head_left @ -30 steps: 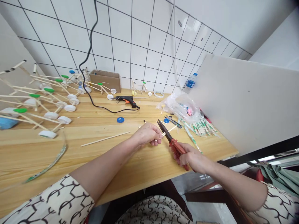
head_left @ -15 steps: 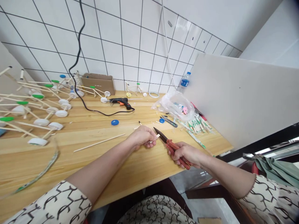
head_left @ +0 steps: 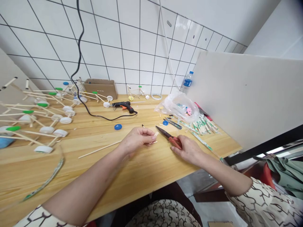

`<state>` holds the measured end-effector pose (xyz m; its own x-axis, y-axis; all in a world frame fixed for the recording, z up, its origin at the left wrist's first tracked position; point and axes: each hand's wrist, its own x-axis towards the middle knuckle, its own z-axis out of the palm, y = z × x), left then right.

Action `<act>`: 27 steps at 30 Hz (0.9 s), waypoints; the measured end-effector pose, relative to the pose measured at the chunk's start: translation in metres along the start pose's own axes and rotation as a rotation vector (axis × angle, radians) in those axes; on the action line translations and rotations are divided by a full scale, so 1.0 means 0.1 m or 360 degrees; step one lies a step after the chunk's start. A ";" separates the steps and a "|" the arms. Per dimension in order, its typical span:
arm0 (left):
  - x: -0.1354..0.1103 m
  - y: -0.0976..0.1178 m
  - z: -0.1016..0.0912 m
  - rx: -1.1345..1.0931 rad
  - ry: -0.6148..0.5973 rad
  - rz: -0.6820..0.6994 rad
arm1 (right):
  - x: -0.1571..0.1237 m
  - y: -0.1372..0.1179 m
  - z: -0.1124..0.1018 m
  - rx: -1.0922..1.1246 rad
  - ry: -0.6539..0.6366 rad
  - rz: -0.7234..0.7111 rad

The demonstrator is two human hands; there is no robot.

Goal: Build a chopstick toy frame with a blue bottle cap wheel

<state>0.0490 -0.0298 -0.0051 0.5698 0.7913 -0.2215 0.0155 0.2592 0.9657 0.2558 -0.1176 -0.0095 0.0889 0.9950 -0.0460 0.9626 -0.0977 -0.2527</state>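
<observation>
My left hand (head_left: 142, 138) is closed in a pinch on short pale pieces of wooden stick (head_left: 156, 134), just above the table. Palm down, my right hand (head_left: 189, 148) is over the red handles of the pliers (head_left: 169, 136), with its fingers around them. The pliers' dark, tapered jaws look closed and point toward my left hand, a small gap from it. A long thin wooden stick (head_left: 99, 149) lies left of my left hand, one end hidden behind the wrist. A blue bottle cap (head_left: 118, 126) rests beyond that stick.
Several stick frames with white cap wheels (head_left: 47, 129) crowd the left side. A black glue gun (head_left: 124, 105) lies behind, its cord looping leftward. A cardboard box (head_left: 100, 88), plastic bag (head_left: 182, 105), utility knife (head_left: 174, 123), wrapped sticks (head_left: 205, 125) and water bottle (head_left: 188, 80) stand farther back.
My right hand has turned palm down and lowered the pliers toward the table, covering more of the handles. My left hand still pinches the stick pieces, shifted slightly left. The view has tilted a little.
</observation>
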 end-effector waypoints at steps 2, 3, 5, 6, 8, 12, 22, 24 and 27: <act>-0.04 0.03 -0.03 -0.0020 0.0050 0.0030 | 0.04 -0.03 0.02 -0.0135 0.0036 -0.0041; -0.07 0.04 -0.05 -0.0034 0.0066 0.0037 | 0.06 -0.05 0.02 -0.0190 0.0048 -0.0043; -0.12 0.06 -0.07 -0.0063 0.0091 0.0037 | 0.11 -0.07 0.01 -0.0275 0.0066 -0.0043; -0.15 0.07 -0.08 -0.0075 0.0101 0.0033 | 0.13 -0.08 0.00 -0.0311 0.0082 -0.0039; -0.18 0.06 -0.09 -0.0103 0.0111 0.0021 | 0.18 -0.09 -0.02 -0.0387 0.0126 -0.0039; -0.18 -0.02 -0.10 -0.0183 0.0087 0.0035 | 0.27 -0.12 -0.05 -0.0447 0.0315 -0.0080; -0.16 -0.10 -0.17 -0.0136 0.0059 0.0121 | 0.44 -0.75 -0.13 0.1045 -0.0068 -0.0585; -0.16 -0.10 -0.19 -0.0088 0.0079 0.0105 | 0.48 -0.82 -0.10 0.1086 -0.0092 -0.0562; -0.16 -0.12 -0.20 0.0050 0.0107 0.0086 | 0.53 -0.80 -0.04 0.1114 -0.0124 -0.0530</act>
<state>0.0237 -0.0344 -0.0163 0.5140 0.8394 -0.1764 0.0126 0.1983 0.9801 0.1849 -0.0569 0.0124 -0.2198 0.9724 0.0779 0.5476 0.1891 -0.8151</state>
